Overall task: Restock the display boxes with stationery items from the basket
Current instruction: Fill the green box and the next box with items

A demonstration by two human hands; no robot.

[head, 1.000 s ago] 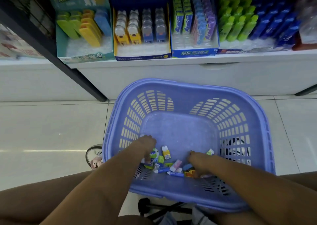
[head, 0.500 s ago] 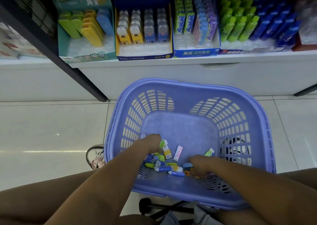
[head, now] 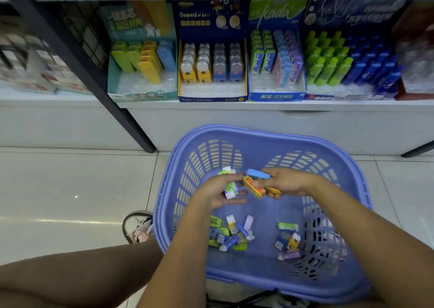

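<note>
Over the lilac slotted plastic basket [head: 175, 190] at lower centre, the left hand [head: 218, 193] clutches green-and-white packets [head: 231, 188] and the right hand [head: 290, 182] pinches what look like blue and orange-yellow erasers [head: 254, 186]; cardboard display boxes [head: 212, 94] line the top

one head-worn wide-angle view looks forward and down, close over a lilac slotted plastic basket [head: 258, 134]; a white shelf [head: 234, 105] of cardboard display boxes [head: 212, 96] lies farther ahead, perhaps slightly blurred.
</note>
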